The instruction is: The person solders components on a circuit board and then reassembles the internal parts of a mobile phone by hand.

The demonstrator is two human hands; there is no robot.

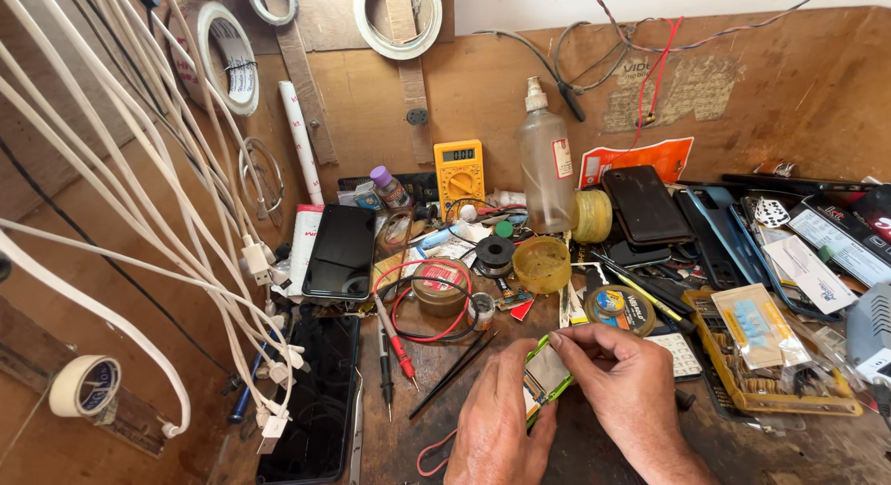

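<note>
Green-edged phone part (546, 374) pinched between left hand (497, 427) and right hand (620, 378).

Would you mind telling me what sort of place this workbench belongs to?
Most likely a phone repair bench: a yellow multimeter with probes, several phones such as the black one, and both hands, left hand and right hand, holding an opened green device.

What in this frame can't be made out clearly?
Head view:
- Green-edged phone part: mostly covered by the left hand and right hand; its lower half is hidden.
- Multimeter: display digits too small.
- Dark phone: bottom cut off by the frame edge.
- Grey device: cut off at the right edge.
- Tray contents: too small, under plastic bags.
</note>
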